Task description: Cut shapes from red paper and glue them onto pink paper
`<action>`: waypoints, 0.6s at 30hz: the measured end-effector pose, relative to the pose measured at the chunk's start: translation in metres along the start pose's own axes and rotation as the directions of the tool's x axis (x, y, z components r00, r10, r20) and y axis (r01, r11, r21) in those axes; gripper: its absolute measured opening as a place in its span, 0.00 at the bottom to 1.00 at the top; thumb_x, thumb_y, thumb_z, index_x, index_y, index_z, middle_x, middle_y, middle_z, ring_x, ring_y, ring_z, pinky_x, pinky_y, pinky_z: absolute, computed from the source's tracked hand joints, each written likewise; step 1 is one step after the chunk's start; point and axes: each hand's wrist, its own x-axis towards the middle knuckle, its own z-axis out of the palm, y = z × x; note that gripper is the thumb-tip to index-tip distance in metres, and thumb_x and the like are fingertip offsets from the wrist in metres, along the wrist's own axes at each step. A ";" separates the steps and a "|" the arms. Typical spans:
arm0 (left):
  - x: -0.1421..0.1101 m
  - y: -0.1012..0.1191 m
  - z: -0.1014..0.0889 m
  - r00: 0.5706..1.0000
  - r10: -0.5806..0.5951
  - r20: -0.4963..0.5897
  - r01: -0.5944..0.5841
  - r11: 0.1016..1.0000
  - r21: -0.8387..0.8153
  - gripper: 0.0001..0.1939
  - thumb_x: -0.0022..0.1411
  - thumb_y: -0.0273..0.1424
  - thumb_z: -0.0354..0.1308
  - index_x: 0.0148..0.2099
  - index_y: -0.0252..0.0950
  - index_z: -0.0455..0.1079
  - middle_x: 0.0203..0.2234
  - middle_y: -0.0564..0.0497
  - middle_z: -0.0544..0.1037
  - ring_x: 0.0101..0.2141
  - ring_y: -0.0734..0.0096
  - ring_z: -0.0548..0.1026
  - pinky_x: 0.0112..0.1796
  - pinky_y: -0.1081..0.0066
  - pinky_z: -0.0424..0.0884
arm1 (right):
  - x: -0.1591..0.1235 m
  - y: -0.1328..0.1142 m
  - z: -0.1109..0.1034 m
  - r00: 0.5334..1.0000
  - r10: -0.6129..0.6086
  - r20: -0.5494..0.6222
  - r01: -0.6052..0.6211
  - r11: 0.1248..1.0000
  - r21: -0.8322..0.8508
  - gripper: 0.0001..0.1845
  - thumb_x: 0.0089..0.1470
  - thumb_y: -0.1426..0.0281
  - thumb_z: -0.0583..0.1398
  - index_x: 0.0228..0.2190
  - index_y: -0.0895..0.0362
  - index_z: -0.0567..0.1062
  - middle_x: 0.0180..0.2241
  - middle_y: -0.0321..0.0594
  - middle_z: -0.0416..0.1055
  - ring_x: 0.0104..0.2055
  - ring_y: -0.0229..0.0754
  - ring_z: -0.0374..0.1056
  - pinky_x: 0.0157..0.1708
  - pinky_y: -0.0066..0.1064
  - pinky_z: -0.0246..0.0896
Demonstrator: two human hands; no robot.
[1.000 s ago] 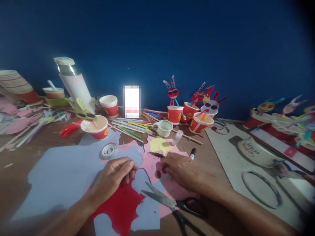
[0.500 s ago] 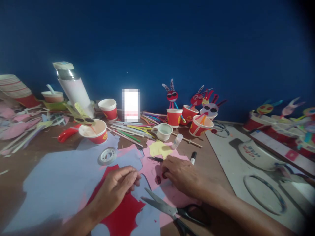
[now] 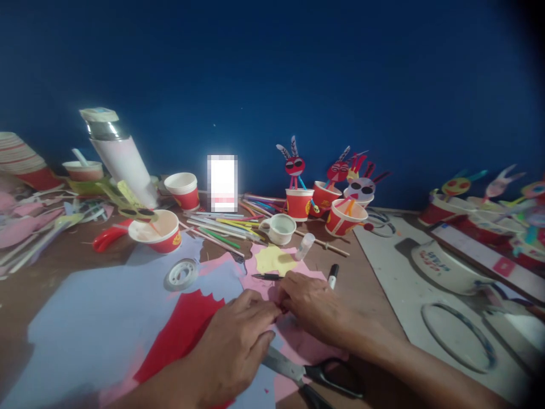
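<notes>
My left hand (image 3: 242, 335) reaches across the red paper (image 3: 183, 324), its fingers curled and pressed down beside the right fingertips. Bent closed as well, my right hand (image 3: 313, 301) rests on the pink paper (image 3: 259, 267). Whatever lies between the two hands' fingertips is hidden. Just beyond the right fingers is a black pen (image 3: 266, 277), and a white marker with a black cap (image 3: 333, 276) stands to their right. Scissors (image 3: 293, 366) with black handles lie open below the hands, the blade tips under the left hand. A yellow paper piece (image 3: 275, 258) sits farther back.
A tape roll (image 3: 181, 274) lies on pale blue paper (image 3: 85, 318). Behind are a red-handled paper cup (image 3: 159, 241), drinking straws (image 3: 230, 227), a small white mug (image 3: 279, 229) and a glue stick (image 3: 305, 246). Cups with paper figures (image 3: 300, 204) stand farther back; a flask (image 3: 123, 165) is left.
My left hand has moved right to meet the right hand, covering part of the scissors. Small dark red pieces by the right fingers are now hidden. The view has shifted slightly.
</notes>
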 end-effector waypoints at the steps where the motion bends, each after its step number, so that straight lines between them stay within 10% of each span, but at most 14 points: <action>1: 0.002 0.001 0.001 1.000 0.011 0.014 -0.011 0.999 0.045 0.12 0.64 0.24 0.44 0.47 0.37 0.65 0.40 0.48 0.72 0.42 0.61 0.66 0.41 0.62 0.67 | 0.000 0.000 0.000 1.000 0.001 0.003 -0.001 1.000 0.006 0.10 0.50 0.80 0.54 0.33 0.58 0.73 0.33 0.41 0.72 0.32 0.42 0.68 0.28 0.30 0.51; 18: 0.000 -0.018 0.012 0.993 -0.002 -0.121 -0.006 0.998 -0.064 0.14 0.63 0.23 0.43 0.47 0.37 0.67 0.38 0.47 0.74 0.40 0.65 0.70 0.41 0.67 0.69 | -0.014 0.001 -0.051 0.999 0.040 0.017 -0.043 0.942 0.334 0.05 0.55 0.76 0.53 0.31 0.57 0.69 0.30 0.37 0.72 0.31 0.39 0.66 0.30 0.28 0.52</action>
